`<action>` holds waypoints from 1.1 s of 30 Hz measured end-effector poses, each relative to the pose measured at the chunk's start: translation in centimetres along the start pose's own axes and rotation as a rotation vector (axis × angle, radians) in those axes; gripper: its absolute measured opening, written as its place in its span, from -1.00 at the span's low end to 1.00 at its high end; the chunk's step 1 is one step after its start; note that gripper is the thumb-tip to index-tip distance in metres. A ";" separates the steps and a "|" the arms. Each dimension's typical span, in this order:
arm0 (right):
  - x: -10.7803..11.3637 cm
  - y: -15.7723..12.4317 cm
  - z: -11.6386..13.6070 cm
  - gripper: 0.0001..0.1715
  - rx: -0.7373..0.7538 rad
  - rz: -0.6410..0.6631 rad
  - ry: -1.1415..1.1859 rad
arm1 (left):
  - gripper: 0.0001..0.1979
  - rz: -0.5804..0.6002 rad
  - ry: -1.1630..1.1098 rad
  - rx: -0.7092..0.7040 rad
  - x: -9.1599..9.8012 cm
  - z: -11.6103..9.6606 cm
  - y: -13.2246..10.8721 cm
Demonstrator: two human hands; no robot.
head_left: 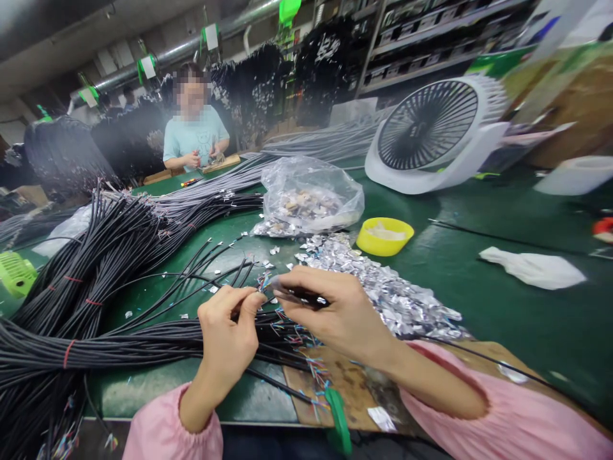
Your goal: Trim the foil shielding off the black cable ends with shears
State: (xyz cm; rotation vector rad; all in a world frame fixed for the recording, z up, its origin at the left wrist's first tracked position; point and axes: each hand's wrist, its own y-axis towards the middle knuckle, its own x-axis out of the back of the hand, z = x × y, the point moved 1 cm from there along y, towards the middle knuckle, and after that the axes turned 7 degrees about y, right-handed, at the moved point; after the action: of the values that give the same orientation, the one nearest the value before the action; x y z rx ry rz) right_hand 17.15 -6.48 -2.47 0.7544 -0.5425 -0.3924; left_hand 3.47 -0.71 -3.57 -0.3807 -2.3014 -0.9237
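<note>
My left hand (228, 326) pinches a black cable close to its stripped end, where thin coloured wires (263, 282) stick out. Just to the right, my right hand (335, 310) is closed around a dark, slim tool that looks like tweezers (306, 296), its tip at those wires. Below both hands runs a bundle of black cables (143, 342) whose ends show red, blue and white wires. Beyond the right hand lies a heap of silvery foil scraps (397, 291). Several loose black cables (191, 271) fan out left of the hands.
A clear plastic bag (311, 191) of scraps stands behind the heap, beside a yellow ring-shaped dish (384, 236). A white fan (431, 134) is at the back right. Thick tied cable coils (81, 281) fill the left. Across the green table sits another person (196, 137).
</note>
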 end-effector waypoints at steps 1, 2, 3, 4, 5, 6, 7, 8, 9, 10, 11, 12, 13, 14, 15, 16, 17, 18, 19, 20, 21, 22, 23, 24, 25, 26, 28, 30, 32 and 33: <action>0.0 0.0 0.0 -0.85 -0.002 0.001 0.007 | -0.78 -0.004 -0.004 -0.002 0.0 0.0 0.0; 0.0 0.0 -0.1 -0.85 -0.012 -0.002 0.014 | -0.78 -0.007 -0.010 -0.003 0.0 0.0 0.0; 0.0 0.0 -0.2 -0.85 -0.024 -0.016 0.020 | -0.79 -0.008 -0.018 -0.005 0.0 0.0 0.0; 0.0 0.0 -0.2 -0.86 -0.041 -0.033 0.025 | -0.80 -0.011 -0.027 -0.006 0.0 0.0 0.0; 0.0 0.0 -0.2 -0.87 -0.057 -0.051 0.029 | -0.81 -0.015 -0.036 -0.006 0.0 0.0 0.0; 0.0 0.0 -0.3 -0.88 -0.073 -0.066 0.033 | -0.81 -0.021 -0.044 -0.008 0.0 0.0 0.0; 0.0 0.0 -0.3 -0.88 -0.087 -0.075 0.038 | -0.82 -0.027 -0.047 -0.011 -0.1 0.0 0.0; -0.1 0.0 -0.3 -0.88 -0.099 -0.076 0.043 | -0.83 -0.038 -0.049 -0.015 -0.1 0.0 0.0; -0.1 -0.1 -0.3 -0.88 -0.111 -0.078 0.047 | -0.83 -0.052 -0.048 -0.026 -0.1 0.0 0.0; -0.2 -0.1 -0.3 -0.88 -0.129 -0.080 0.051 | -0.84 -0.068 -0.047 -0.039 0.0 -0.1 0.0; -0.2 -0.2 -0.3 -0.88 -0.150 -0.087 0.055 | -0.85 -0.086 -0.047 -0.054 0.0 -0.3 0.0; -0.3 -0.3 -0.4 -0.88 -0.182 -0.101 0.061 | -0.86 -0.102 -0.048 -0.074 0.0 -0.4 0.0; -0.3 -0.4 -0.6 -0.89 -0.217 -0.111 0.073 | -0.86 -0.124 -0.053 -0.084 0.0 -0.6 0.0; -0.4 -0.4 -0.7 -0.89 -0.256 -0.127 0.087 | -0.87 -0.134 -0.056 -0.087 -0.1 -0.7 0.0; -0.4 -0.4 -0.9 -0.88 -0.306 -0.139 0.106 | -0.88 -0.145 -0.057 -0.088 -0.2 -0.7 0.0; -0.3 -0.4 -1.1 -0.87 -0.367 -0.129 0.141 | -0.88 -0.161 -0.062 -0.087 -0.3 -0.7 0.0; -0.3 -0.3 -1.3 -0.86 -0.436 -0.102 0.184 | -0.88 -0.174 -0.070 -0.092 -0.4 -0.6 -0.1; -0.2 -0.1 -1.4 -0.87 -0.511 -0.054 0.238 | -0.88 -0.183 -0.085 -0.100 -0.5 -0.6 -0.1; -0.2 0.0 -1.5 -0.86 -0.598 0.018 0.306 | -0.88 -0.186 -0.106 -0.111 -0.6 -0.5 -0.1; -0.1 0.2 -1.5 -0.84 -0.696 0.090 0.391 | -0.87 -0.179 -0.128 -0.124 -0.7 -0.4 -0.2; -0.1 0.3 -1.5 -0.82 -0.797 0.160 0.486 | -0.86 -0.165 -0.149 -0.135 -0.7 -0.4 -0.2; -0.1 0.4 -1.4 -0.81 -0.893 0.217 0.580 | -0.85 -0.150 -0.164 -0.145 -0.7 -0.3 -0.2; -0.1 0.5 -1.4 -0.80 -0.974 0.259 0.665 | -0.84 -0.134 -0.173 -0.153 -0.7 -0.3 -0.1; -0.1 0.5 -1.3 -0.80 -1.033 0.289 0.729 | -0.82 -0.122 -0.176 -0.160 -0.6 -0.3 -0.1; -0.2 0.6 -1.2 -0.81 -1.070 0.311 0.763 | -0.81 -0.112 -0.174 -0.166 -0.5 -0.4 0.0; -0.2 0.6 -1.2 -0.81 -1.089 0.320 0.773 | -0.79 -0.104 -0.168 -0.172 -0.4 -0.4 0.0; -0.2 0.6 -1.0 -0.80 -1.108 0.332 0.767 | -0.76 -0.081 -0.150 -0.184 -0.2 -0.5 0.1; -0.2 0.6 -0.8 -0.79 -1.116 0.333 0.762 | -0.73 -0.046 -0.129 -0.190 0.0 -0.5 0.1; -0.1 0.6 -0.7 -0.78 -1.119 0.341 0.771 | -0.72 -0.004 -0.110 -0.188 0.1 -0.5 0.1; -0.1 0.6 -0.6 -0.77 -1.118 0.346 0.775 | -0.71 0.018 -0.105 -0.181 0.2 -0.5 0.1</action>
State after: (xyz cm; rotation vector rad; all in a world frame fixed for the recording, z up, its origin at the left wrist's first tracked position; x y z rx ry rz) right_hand 17.51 -5.70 -2.43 -0.2995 0.3081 -0.0182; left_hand 3.57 -0.94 -3.10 -0.5373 -2.3110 -1.1321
